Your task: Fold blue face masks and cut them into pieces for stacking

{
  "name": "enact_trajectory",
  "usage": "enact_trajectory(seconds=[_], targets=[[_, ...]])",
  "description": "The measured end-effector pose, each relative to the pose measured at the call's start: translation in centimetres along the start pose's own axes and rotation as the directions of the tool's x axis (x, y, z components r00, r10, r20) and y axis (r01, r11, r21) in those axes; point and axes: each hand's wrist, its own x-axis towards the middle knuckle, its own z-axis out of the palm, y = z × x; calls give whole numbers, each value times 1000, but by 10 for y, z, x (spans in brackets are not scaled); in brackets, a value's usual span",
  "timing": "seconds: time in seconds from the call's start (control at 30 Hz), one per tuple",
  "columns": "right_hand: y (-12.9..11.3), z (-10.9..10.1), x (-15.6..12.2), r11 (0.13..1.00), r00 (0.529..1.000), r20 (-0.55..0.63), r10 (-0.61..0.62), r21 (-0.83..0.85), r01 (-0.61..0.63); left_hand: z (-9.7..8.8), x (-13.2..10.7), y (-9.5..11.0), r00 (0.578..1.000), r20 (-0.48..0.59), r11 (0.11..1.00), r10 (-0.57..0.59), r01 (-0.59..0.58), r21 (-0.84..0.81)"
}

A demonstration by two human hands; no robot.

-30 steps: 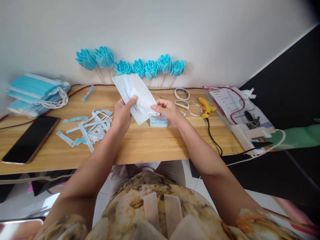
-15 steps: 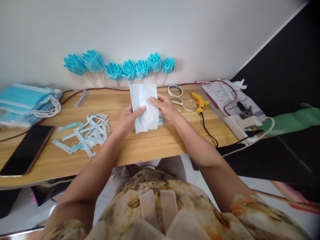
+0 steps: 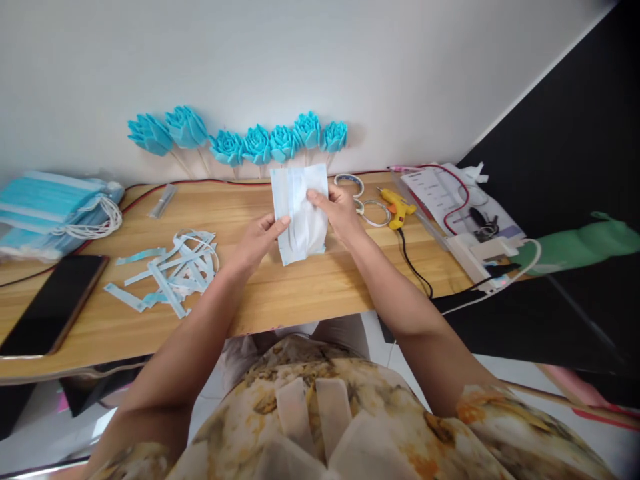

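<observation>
A pale blue and white face mask (image 3: 300, 227), without visible ear loops, is held up above the table in front of me. My left hand (image 3: 263, 239) pinches its left edge, thumb on the near face and fingers behind. On the opposite edge, my right hand (image 3: 340, 212) grips it the same way, thumb pressed on the white surface. Left of my hands lies a loose pile of cut mask strips (image 3: 175, 270). Behind the mask, several blue flowers (image 3: 257, 145) on thin sticks lean against the wall.
At the left are a stack of blue masks (image 3: 50, 200) and a black phone (image 3: 55, 303). To the right lie tape rolls (image 3: 376, 213), a yellow glue gun (image 3: 399, 208) with its cord, a white power strip (image 3: 475, 263) and a green bottle (image 3: 583, 243). A red cable runs along the wall.
The mask has shifted slightly to the right with both hands, which still hold it by its edges. The camera view has tilted a little.
</observation>
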Motion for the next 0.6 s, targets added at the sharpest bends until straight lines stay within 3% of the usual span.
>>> enact_trajectory(seconds=[0.2, 0.37, 0.6], targets=[[-2, 8, -8, 997, 997, 65, 42, -64, -38, -3, 2, -1, 992, -125, 990, -12, -6, -143], [-3, 2, -4, 998, 1000, 7, -13, -65, 13, -10, 6, -1, 960, -279, 979, 25, -79, -186], [-2, 5, -4, 994, 991, 110, 74, 72, -82, -11, 8, -2, 968, -252, 978, -8, -45, -203]])
